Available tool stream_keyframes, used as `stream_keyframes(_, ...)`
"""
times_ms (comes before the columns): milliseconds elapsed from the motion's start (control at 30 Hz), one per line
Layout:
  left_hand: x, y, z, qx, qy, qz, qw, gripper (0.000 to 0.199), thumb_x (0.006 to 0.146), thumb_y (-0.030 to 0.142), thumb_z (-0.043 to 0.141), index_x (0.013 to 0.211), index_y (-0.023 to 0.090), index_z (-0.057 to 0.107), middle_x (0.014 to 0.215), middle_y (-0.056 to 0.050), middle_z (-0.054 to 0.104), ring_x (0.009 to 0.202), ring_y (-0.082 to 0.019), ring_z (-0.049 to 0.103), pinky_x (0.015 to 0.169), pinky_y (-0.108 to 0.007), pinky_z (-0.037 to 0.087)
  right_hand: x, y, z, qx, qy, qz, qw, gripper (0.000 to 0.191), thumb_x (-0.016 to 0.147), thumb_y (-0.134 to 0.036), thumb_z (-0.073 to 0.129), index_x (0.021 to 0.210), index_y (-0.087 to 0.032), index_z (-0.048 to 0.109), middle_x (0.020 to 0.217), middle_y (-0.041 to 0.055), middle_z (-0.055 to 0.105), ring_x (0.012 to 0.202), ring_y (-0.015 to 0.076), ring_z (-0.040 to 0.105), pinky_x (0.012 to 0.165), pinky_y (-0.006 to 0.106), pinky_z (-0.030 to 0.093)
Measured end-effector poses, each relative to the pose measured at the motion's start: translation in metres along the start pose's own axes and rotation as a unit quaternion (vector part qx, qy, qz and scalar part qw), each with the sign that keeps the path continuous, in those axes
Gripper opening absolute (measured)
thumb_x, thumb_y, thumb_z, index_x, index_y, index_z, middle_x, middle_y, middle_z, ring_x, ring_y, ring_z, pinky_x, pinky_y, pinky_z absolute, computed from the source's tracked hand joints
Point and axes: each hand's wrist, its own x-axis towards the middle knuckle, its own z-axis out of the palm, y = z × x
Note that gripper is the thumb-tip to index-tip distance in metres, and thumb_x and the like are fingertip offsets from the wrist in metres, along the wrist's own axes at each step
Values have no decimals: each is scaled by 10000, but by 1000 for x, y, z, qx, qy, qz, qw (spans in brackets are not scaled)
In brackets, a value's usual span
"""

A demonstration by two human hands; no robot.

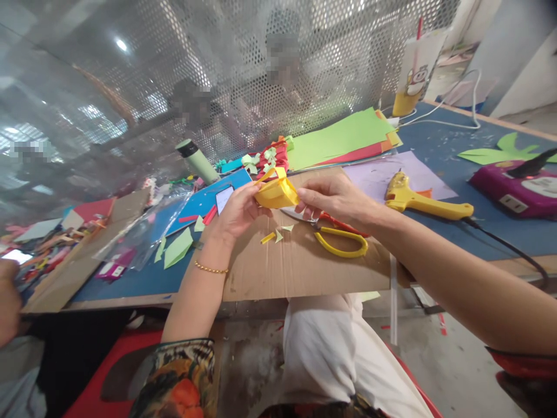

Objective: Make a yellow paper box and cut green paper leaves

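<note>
A small yellow folded piece (275, 193), with a loop or strip on top, is raised above a brown cardboard sheet (304, 273). My left hand (240, 210) grips its left end between thumb and fingers. At its right edge the fingertips of my right hand (328, 200) are pinched on it. Scissors with yellow handles (342, 242) lie on the cardboard under my right hand, beside a red-handled tool (337, 222) partly hidden by that hand. Small green and yellow scraps (278, 235) rest below the piece.
A yellow glue gun (429, 204) lies at the right near a purple power strip (517, 188). Behind are green sheets (343, 138), a drink cup (411, 78) and a green bottle (201, 164). A phone (224, 198) lies left; another person's hand (7, 302) is at the far left.
</note>
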Motion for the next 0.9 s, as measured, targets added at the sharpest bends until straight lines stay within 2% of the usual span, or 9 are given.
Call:
stream_keyframes(133,-2,1,4,-9,2,-1,1000,261,807,333,831,976,154,744,904,-59,740,727,-157,690,559,-246,598,1,2,5,13,9,36,999,327,1014,-442,750,836,-168,730,711,18,718,612,104,627,537,207,461)
stream_keyframes(233,-4,2,6,-13,7,-1,1000,268,767,314,850,944,144,744,909,-59,736,731,-161,690,547,-259,610,2,2,6,20,13,70,997,269,1014,-364,746,832,-166,743,695,23,734,596,103,645,545,203,488)
stream_keyframes(367,-3,3,6,-1,14,0,1000,235,804,315,812,956,154,735,931,-73,752,738,-163,691,563,-258,609,2,2,2,16,11,65,998,286,1002,-385,768,811,-174,744,687,26,726,597,119,658,561,224,515)
stream_keyframes(500,-3,5,8,-4,34,-5,999,174,839,276,780,955,157,732,915,-71,749,726,-161,696,556,-246,598,2,4,-1,-43,55,45,997,321,1039,-418,695,834,-174,736,720,38,713,631,142,666,548,245,490)
stream_keyframes(567,-3,6,10,-4,43,-15,999,137,850,251,779,927,152,723,886,-65,737,720,-164,701,548,-252,605,1,7,0,-111,110,-1,988,281,1043,-389,664,892,-172,760,790,48,735,684,150,664,608,272,502)
stream_keyframes(667,-4,5,11,-11,44,-22,999,151,856,250,806,900,143,710,890,-67,738,717,-166,709,531,-263,614,2,10,1,-207,210,-105,950,179,1010,-293,659,968,-178,790,918,63,763,782,165,649,734,317,519)
stream_keyframes(733,-4,4,11,-14,37,-21,999,196,864,282,833,924,134,718,909,-72,749,716,-162,717,524,-258,614,2,11,2,-228,230,-133,937,149,990,-254,659,971,-183,788,932,61,759,780,165,627,755,329,514)
stream_keyframes(833,-4,0,8,6,18,-15,1000,316,881,396,867,996,129,740,926,-85,775,719,-169,748,521,-243,609,1,10,3,-213,204,-93,951,159,999,-294,661,986,-185,776,924,59,766,785,169,635,760,329,522)
stream_keyframes(900,-4,-2,6,36,7,-6,999,419,875,503,885,1033,142,742,942,-93,795,722,-175,764,529,-239,608,0,9,4,-180,183,-54,965,239,1012,-386,677,1102,-182,765,968,69,783,822,181,671,773,334,545)
